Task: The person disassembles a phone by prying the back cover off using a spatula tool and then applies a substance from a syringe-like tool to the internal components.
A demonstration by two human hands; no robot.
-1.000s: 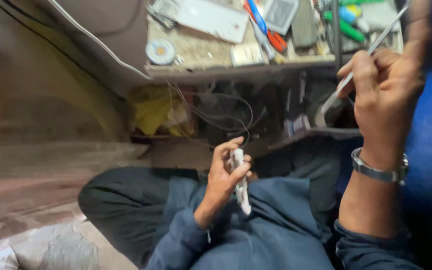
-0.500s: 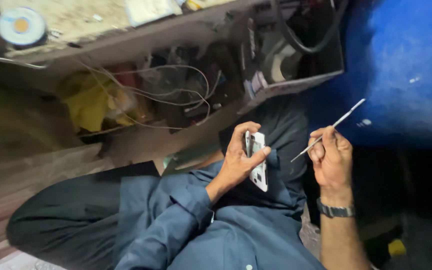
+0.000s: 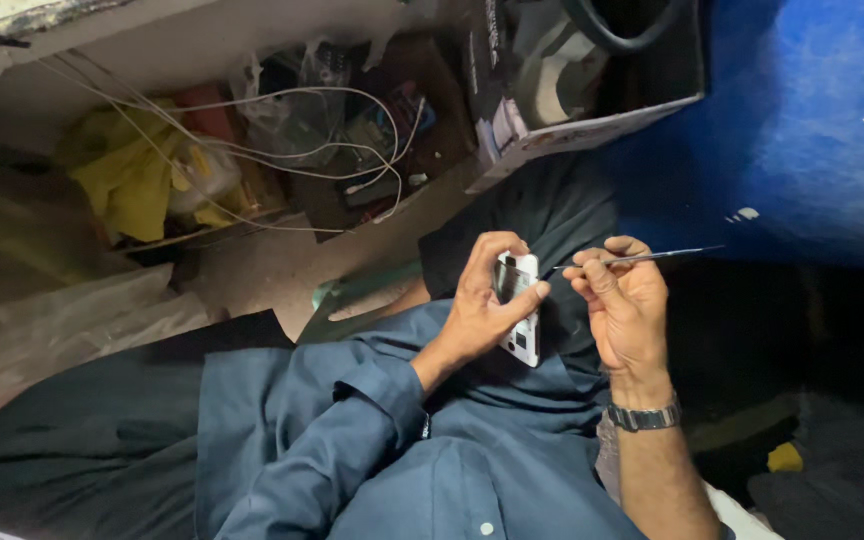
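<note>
My left hand (image 3: 477, 305) grips a small white phone (image 3: 519, 310) held upright over my lap, its opened dark side facing the thumb. My right hand (image 3: 624, 300) pinches a thin metal tool (image 3: 657, 257) that lies nearly level, with its long end pointing right and its near tip close to the phone's top edge. A metal watch (image 3: 642, 416) sits on my right wrist. Both forearms rest above my blue shirt (image 3: 432, 470).
A low shelf under a bench holds white cables (image 3: 282, 150), a yellow cloth (image 3: 137, 185) and clutter. An open cardboard box (image 3: 592, 85) stands at top centre. A large blue drum (image 3: 812, 120) fills the right side. My dark-trousered legs (image 3: 72, 440) stretch left.
The view has tipped down from the bench top to my lap. My right hand came down from up high and now holds the tool level beside the phone.
</note>
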